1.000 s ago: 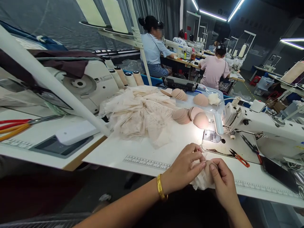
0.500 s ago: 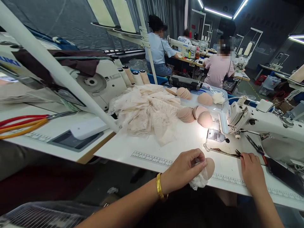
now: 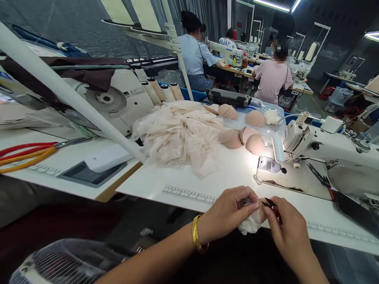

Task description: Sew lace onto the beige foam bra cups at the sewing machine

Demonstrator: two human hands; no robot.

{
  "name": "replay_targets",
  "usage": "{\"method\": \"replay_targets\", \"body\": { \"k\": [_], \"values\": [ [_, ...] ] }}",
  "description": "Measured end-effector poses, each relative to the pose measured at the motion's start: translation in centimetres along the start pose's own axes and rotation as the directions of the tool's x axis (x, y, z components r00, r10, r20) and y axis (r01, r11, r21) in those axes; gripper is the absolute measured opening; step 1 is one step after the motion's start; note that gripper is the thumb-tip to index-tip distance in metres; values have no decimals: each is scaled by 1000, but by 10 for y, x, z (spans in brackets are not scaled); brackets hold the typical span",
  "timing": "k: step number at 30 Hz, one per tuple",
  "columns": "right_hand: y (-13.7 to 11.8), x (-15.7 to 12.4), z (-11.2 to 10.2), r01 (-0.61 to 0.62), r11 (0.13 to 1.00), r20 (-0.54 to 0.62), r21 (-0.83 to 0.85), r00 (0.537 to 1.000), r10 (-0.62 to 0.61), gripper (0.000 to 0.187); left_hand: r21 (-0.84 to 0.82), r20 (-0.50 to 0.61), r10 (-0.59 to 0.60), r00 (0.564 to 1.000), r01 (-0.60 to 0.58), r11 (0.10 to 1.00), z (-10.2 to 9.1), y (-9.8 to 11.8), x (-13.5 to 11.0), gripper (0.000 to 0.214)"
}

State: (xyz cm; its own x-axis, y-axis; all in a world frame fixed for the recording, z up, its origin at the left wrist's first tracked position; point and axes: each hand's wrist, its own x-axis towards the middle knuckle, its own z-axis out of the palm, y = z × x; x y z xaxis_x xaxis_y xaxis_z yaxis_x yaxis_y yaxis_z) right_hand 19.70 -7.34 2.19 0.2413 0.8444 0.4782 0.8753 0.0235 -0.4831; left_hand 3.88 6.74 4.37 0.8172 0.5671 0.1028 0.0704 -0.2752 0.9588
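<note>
My left hand, with a gold bangle at the wrist, pinches a piece of white lace fabric over the table's front edge. A beige pad shows at the fabric's right side, partly covered by fingers. Closed around small black thread snips, my right hand has their tips close to the pad, pointing left. Whether the blades touch the fabric I cannot tell. Beyond both hands stands a white sewing machine, its lamp lighting the needle plate.
A heap of cream lace covers the table's left-middle. Stacked beige pads lie beside the machine. Another pair of scissors rests at the right. A white pole slants across the left. Co-workers sit at machines farther back.
My right hand has lifted off the tabletop and moved left with the thread snips to the fabric. My left hand keeps its hold, nearly unmoved. The view has shifted slightly.
</note>
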Motion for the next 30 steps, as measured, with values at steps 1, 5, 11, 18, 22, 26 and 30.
{"method": "replay_targets", "body": {
  "k": [1, 5, 11, 18, 22, 26, 30],
  "values": [
    [-1, 1, 2, 28, 999, -22, -39, 999, -29, 17, -1, -3, 0, 1000, 0, 1000, 0, 0, 0, 16],
    [-4, 4, 4, 104, 986, -31, -134, 994, -109, 14, -5, -16, 9, 1000, -9, 1000, 0, -1, -2, 16],
    [-9, 5, 3, 118, 974, -22, -192, 992, -124, 12, 1, -19, 29, 999, -29, 1000, 0, -2, -3, 16],
    [-12, 6, 6, 124, 964, -50, -237, 989, -139, 10, 0, -23, 36, 999, -36, 999, 1, -1, -2, 16],
    [-12, 4, 8, 134, 955, -76, -264, 984, -159, 11, 5, -25, 46, 999, -46, 999, 1, 0, -1, 17],
    [-11, 2, 11, 147, 949, -82, -280, 981, -176, 14, 37, -6, 55, 998, -55, 998, 1, 1, -1, 15],
    [-10, 0, 13, 149, 940, -86, -306, 979, -184, 16, 89, 1, 65, 998, -65, 994, 2, 1, -1, 14]
  ]
}}
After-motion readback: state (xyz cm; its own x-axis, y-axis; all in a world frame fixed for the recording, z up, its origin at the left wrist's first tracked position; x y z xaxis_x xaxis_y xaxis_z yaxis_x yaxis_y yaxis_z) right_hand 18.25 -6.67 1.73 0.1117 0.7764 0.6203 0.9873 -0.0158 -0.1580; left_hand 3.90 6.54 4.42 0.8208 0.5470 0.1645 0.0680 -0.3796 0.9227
